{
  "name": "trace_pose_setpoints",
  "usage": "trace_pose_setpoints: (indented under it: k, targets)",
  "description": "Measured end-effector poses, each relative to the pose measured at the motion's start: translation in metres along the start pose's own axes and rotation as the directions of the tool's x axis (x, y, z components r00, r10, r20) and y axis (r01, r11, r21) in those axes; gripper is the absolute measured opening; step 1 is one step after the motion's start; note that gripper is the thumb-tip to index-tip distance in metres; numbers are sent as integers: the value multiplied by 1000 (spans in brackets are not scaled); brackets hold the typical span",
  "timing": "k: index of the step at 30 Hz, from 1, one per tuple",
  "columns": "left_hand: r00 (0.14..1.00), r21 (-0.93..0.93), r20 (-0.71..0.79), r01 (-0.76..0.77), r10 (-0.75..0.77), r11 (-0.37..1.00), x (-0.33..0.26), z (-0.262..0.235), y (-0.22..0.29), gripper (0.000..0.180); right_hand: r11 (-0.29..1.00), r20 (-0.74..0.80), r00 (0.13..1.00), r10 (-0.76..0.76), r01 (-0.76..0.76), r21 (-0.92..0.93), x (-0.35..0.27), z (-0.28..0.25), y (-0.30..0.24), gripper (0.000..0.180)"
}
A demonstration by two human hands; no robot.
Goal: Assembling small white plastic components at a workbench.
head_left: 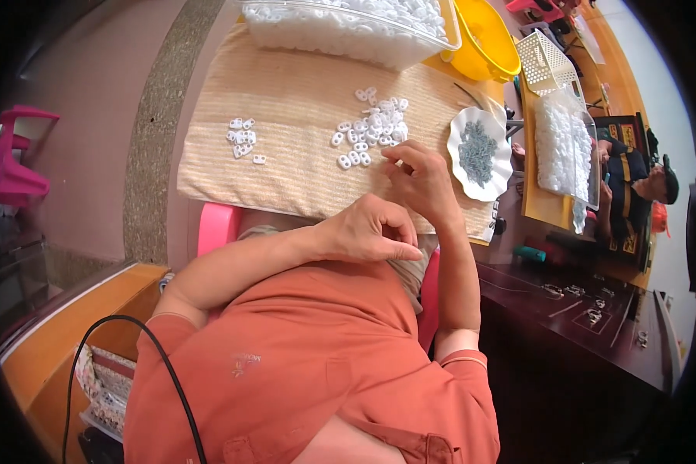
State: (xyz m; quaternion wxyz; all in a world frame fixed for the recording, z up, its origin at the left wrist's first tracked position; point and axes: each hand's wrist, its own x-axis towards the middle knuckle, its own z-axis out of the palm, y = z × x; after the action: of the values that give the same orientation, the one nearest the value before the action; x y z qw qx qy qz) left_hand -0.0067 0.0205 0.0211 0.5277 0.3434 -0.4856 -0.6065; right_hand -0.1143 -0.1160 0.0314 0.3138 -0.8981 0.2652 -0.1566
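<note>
My right hand (423, 182) is just above the near edge of a loose pile of small white two-holed plastic pieces (377, 124). Its fingers are bent together, and what they hold, if anything, is hidden. Closer to my body, at the table's front edge, my left hand (371, 230) is curled with the thumb pointing right; I cannot make out anything in it. A smaller group of the same white pieces (243, 138) lies to the left on the beige cloth (294, 166). Right of my right hand stands a white scalloped dish (500, 172) of small grey parts (477, 153).
A clear bin (348, 46) full of white pieces stands at the back, beside a yellow basin (483, 46). On another table at right are a white basket (547, 62) and a second filled bin (564, 147). A person (634, 182) sits beyond. A pink chair (15, 162) is far left.
</note>
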Motion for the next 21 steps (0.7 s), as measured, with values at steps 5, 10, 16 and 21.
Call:
trace_pose_setpoints:
  k: [5,10,16,21]
  targets:
    - [998,22,43,-57,56,998,-1,1,-1,5,989,-10,996,-88,86,-120,0,8,-11,18]
    - [995,4,7,-102,102,995,-2,3,-4,8,991,-15,1000,-22,20,-132,2,9,-9,18]
    - [991,71,32,-135,133,988,-1,0,6,11,993,-21,995,-94,92,-79,8,13,-18,19]
    - [935,264,155,-351,319,899,6,14,-26,18,985,52,984,-173,172,11,21,19,-38,17]
